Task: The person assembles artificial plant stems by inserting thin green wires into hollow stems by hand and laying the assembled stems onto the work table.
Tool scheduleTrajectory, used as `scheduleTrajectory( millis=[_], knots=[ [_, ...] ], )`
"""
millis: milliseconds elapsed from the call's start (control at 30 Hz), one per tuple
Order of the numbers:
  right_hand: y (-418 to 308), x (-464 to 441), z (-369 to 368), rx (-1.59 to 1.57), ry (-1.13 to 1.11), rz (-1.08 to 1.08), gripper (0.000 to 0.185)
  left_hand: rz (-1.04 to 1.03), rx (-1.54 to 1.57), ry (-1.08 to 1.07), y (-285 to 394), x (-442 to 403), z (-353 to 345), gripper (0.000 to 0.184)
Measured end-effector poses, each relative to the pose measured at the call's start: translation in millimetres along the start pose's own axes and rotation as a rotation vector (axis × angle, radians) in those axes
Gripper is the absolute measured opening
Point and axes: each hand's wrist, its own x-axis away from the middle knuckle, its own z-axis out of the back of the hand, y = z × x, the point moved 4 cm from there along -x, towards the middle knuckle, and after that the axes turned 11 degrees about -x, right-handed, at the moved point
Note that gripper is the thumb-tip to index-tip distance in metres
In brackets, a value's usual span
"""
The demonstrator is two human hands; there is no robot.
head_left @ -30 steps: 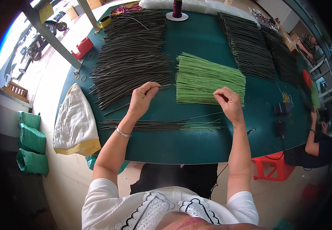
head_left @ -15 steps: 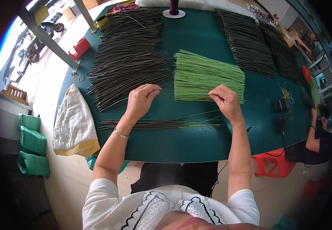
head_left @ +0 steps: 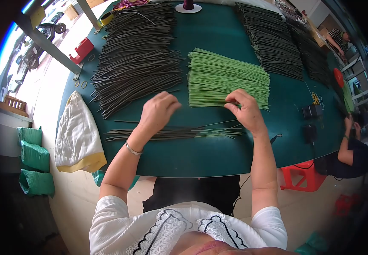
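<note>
Head view: right hand (head_left: 248, 114) has thumb and forefinger parted, nothing visible between; left hand (head_left: 156, 112) fingers curled, pinch unclear; one dark stem (head_left: 125, 122) newly lies beside the dark-and-green stem bundle (head_left: 167, 134) on the table (head_left: 184, 163), apparently laid down.

Dark-green, round-edged worktop (head_left: 213, 159), plain. Bright light-green fan of thin straight sticks (head_left: 228, 80). Left of fan: charcoal-black wide heap of slender rods (head_left: 137, 63). Right of fan, farther back: near-black stack of slim straight rods (head_left: 272, 41). Nearer than fan: narrow row of long stems (head_left: 179, 133), blackish at left, light green at right. Well left of fan: limp white cloth (head_left: 77, 131) with yellow band (head_left: 89, 162). Behind fan: purple thread spool (head_left: 188, 4) on round white disc (head_left: 181, 8).
</note>
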Motion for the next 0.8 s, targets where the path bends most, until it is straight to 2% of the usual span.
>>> scheduleTrajectory(
  millis=[67,100,167,233,667,733,800],
  knots=[
    [17.7,-2.0,18.9,0.156,0.072,0.01,0.017,0.081,-0.301,0.201,-31.7,-6.1,5.8,0.014],
    [23.6,-2.6,22.0,0.149,0.07,0.018,0.017,0.168,-0.387,0.192,-47.9,-6.1,4.9,0.019],
    [35.9,-3.7,22.6,0.253,0.063,-0.038,0.014,0.184,-0.467,0.198,-60.7,-6.6,2.9,0.019],
    [43.9,-6.3,21.7,0.263,0.059,0.001,0.012,0.203,-0.559,0.176,-63.2,-7.3,1.8,0.019],
    [45.5,-9.0,22.5,0.157,0.118,0.052,0.004,0.294,-0.396,0.142,-71.8,-9.0,4.2,0.012],
    [45.4,-9.5,21.1,0.144,0.139,0.04,0.005,0.189,-0.379,0.252,-71.8,-7.1,3.1,0.01],
    [41.5,-9.8,22.6,0.196,0.182,0.182,0.006,0.075,-0.321,0.401,-59.6,-7.6,15.8,0.008]
  ],
)
